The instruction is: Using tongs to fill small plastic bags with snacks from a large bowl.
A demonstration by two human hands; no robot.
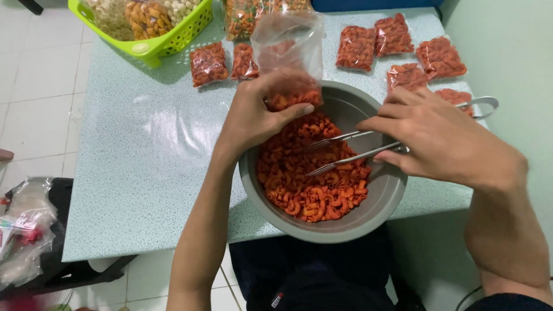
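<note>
A grey round bowl (pixel 377 210) full of orange-red curled snacks (pixel 314 181) sits at the table's near edge. My left hand (pixel 256 112) holds a clear plastic bag (pixel 288 43) upright over the bowl's far rim; a small amount of the snacks lies in the bag's bottom. My right hand (pixel 440 135) grips metal tongs (pixel 348 147) whose tips rest on the snacks in the bowl.
Several filled, sealed snack bags (pixel 357 46) lie on the speckled pale table (pixel 144 150) behind and right of the bowl, two more (pixel 208 63) to the left. A green basket (pixel 155 43) of mixed snacks stands at the back left. Plastic bags (pixel 23 230) sit on the floor at left.
</note>
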